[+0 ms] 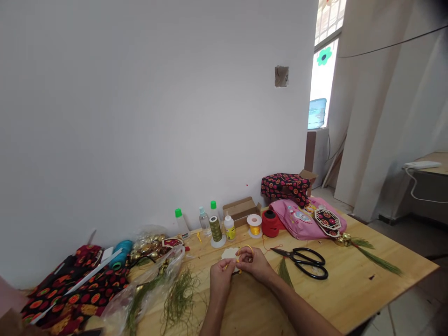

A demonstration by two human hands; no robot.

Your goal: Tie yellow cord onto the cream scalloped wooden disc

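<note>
The bench (350, 287) has a pink cloth (297, 227) behind its black scissors (291, 255). Left of the scissors, the left hand (221, 273) and right hand (257, 265) squeeze their fingertips together. A green tassel (285, 273) pokes out by the scissors; the hands pinch yellow string (238, 262).

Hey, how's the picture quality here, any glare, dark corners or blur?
Head view: the window is glaringly bright, its outside washed out; head view: a dark, blurred patch sits in the top right corner; head view: the wall is dimmer toward the left; head view: the yellow cord is too small to trace clearly.
</note>
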